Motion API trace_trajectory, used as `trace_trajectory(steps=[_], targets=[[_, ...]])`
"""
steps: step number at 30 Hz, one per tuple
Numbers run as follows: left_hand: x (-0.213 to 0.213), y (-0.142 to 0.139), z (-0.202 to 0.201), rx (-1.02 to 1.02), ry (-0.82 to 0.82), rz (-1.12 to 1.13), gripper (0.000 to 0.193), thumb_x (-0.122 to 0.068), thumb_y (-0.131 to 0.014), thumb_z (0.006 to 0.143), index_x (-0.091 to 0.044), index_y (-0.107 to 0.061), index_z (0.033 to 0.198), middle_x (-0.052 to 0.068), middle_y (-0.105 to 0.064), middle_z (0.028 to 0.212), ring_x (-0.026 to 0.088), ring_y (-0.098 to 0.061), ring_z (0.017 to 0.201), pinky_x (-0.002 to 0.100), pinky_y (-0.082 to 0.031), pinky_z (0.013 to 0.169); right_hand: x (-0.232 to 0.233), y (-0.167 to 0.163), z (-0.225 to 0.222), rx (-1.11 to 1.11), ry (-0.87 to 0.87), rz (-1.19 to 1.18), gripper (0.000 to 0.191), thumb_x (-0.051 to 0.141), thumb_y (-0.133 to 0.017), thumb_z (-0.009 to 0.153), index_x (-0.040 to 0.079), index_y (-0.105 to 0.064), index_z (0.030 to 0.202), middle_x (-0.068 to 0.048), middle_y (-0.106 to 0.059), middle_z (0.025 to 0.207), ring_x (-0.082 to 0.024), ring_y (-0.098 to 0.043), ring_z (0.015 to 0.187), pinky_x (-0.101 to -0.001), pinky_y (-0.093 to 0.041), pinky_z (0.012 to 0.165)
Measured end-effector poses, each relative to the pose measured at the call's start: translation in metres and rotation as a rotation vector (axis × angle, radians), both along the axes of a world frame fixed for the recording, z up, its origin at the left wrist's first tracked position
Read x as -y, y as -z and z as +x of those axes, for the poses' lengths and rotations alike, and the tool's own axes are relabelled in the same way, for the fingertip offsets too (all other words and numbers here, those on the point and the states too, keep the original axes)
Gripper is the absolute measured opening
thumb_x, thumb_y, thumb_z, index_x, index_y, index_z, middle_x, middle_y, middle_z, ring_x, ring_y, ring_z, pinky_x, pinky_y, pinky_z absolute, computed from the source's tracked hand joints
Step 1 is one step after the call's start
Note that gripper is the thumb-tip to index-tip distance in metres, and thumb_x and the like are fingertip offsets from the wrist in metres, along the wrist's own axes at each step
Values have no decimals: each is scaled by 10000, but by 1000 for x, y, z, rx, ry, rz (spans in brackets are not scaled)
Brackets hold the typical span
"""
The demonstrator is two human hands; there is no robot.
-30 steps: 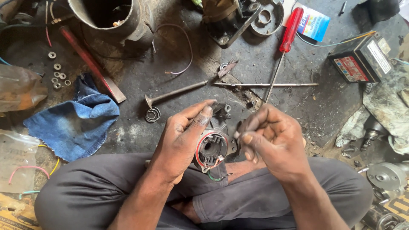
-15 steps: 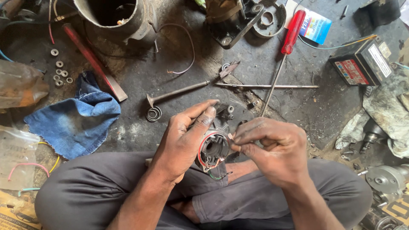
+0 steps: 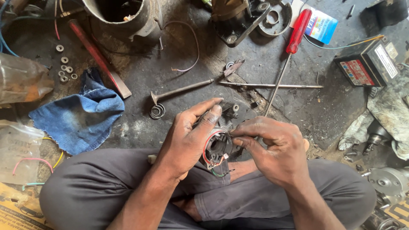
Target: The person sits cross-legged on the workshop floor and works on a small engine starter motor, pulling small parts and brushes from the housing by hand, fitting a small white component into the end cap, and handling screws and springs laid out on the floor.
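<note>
Over the lap, the left hand [image 3: 187, 142] cradles a small round motor part with red wiring [image 3: 216, 147], fingers wrapped closed around its left side. From the right, the right hand [image 3: 275, 147] pinches shut at its rim.

— What is the person wearing?
— Dark grey trousers [image 3: 106, 191], creased and a little dusty, with a cuff folded just below the small wired part [image 3: 217, 147].
— And the arms?
— Bare, no sleeves showing. The left hand [image 3: 187, 140] and right hand [image 3: 272, 147], either side of that part, wear no gloves and are smudged with grease.
</note>
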State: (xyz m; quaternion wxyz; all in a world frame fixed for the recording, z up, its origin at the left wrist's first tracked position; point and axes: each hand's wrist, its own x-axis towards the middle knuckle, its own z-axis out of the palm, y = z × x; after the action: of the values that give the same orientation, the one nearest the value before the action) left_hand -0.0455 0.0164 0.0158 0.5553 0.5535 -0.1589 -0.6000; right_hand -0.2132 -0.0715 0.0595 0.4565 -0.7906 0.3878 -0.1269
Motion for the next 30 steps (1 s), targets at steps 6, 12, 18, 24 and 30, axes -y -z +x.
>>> trace_trajectory(steps=[6,12,18,24,30], targets=[[-3,2,-1,20,-16,-26,456,-257,-603,1005,68,-654,1320,96,-731,1193,79,-629,1048,238,-524,908,0,0,-3,-46,-17,28,182,49,-834,737,52,-814,917,-53,-779,856,-143,-745,749,-263,-544,641],[-5,3,-4,85,-14,-18,456,-264,-604,1003,67,-657,1312,121,-734,1232,104,-636,1097,251,-513,950,-1,6,-12,-32,102,323,176,-2,-750,809,21,-804,976,-47,-785,879,-109,-768,769,-224,-610,672],[-6,2,-5,177,0,-31,474,-291,-601,1002,68,-655,1308,144,-731,1280,128,-643,1160,264,-504,992,1,14,-15,-150,257,571,198,-2,-781,781,19,-803,976,-61,-811,799,-120,-757,721,-245,-615,653],[-6,1,-8,233,5,-7,483,-311,-601,999,60,-659,1303,150,-742,1262,146,-656,1146,281,-515,974,-5,3,-12,-285,43,38,218,79,-836,736,110,-850,951,-28,-768,809,-144,-668,666,-292,-516,602],[-8,2,-10,263,0,-19,479,-318,-602,1002,58,-662,1293,151,-749,1252,147,-664,1147,286,-522,972,-12,-3,-10,-65,-88,-85,207,47,-760,769,134,-819,948,-5,-751,894,-121,-740,736,-261,-552,639]])
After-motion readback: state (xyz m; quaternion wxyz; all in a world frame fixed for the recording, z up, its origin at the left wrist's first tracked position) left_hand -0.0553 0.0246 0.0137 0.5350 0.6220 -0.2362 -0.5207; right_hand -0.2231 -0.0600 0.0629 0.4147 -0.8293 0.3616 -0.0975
